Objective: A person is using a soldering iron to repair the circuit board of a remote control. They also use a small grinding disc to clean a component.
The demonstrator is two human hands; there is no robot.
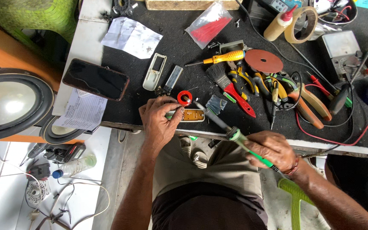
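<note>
Two hands at the near bench edge: left hand (159, 121) clamps the small orange circuit board (191, 115), fingers closed over its left end; right hand (272, 150) fists a green-handled soldering iron (226, 129), tip on the board beside a red solder spool (185, 98).

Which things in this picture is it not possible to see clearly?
Head view:
- Soldering iron: its tip contact is too small to judge.
- Circuit board: the left hand covers its left end.
- Iron's handle: mostly hidden inside the right hand.
- Speaker: cut off by the left edge.
</note>
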